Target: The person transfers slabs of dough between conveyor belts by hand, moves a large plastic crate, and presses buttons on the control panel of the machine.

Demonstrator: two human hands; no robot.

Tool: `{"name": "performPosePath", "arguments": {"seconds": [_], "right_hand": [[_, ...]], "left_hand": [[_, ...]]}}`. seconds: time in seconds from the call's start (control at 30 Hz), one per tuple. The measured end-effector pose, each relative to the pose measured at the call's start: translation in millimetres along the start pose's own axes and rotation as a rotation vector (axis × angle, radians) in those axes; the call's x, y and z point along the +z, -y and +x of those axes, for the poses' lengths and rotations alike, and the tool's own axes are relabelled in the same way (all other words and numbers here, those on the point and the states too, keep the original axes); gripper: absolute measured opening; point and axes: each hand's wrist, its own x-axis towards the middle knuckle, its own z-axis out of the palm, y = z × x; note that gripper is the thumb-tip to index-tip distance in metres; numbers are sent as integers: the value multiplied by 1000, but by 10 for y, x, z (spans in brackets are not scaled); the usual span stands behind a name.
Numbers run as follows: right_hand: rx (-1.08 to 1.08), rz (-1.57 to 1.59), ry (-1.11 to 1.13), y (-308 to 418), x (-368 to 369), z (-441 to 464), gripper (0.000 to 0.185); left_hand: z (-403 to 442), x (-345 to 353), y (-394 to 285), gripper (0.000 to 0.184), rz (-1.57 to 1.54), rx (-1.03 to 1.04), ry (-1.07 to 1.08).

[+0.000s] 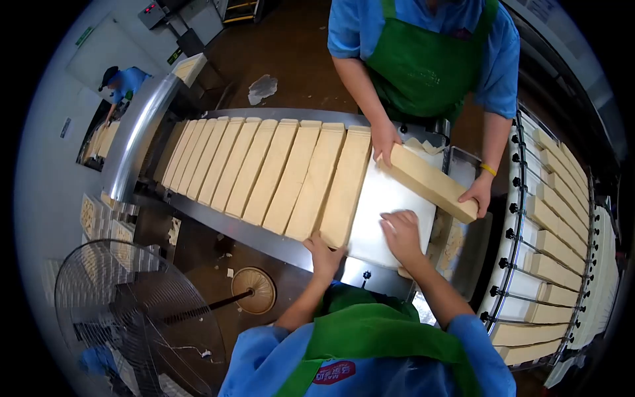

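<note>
A green apron (370, 331) is being worn nearest. The row's rightmost block (348, 185) is being touched at its near end by the parted left hand (324, 259); the right hand (405, 238) is being held wide; a far-right block (430, 182) is being gripped by a co-worker (433, 63).

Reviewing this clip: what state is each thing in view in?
Left hand: at the near end of the row's last block
Right hand: open, over the white surface
Row of blocks: side by side
Angled block: held by the co-worker, both hands
Blocks at right: lying spaced under thin bars
Fan: upright; running or not, cannot tell
</note>
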Motion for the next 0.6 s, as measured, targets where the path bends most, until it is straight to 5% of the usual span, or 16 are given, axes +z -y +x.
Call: {"name": "performPosePath", "arguments": {"seconds": [0.13, 0.37, 0.47, 0.6], "right_hand": [[50, -306, 124, -124, 689, 748, 57], [252, -504, 107, -375, 1152, 1947, 66], [383, -535, 194, -413, 1160, 2174, 66], [551, -567, 341, -464, 1008, 2187, 67]], "left_hand": [[69, 73, 9, 81, -18, 65, 21], [175, -172, -215, 92, 126, -31, 305], [165, -74, -36, 96, 403, 156, 246], [206, -61, -122, 100, 356, 53, 365]]}}
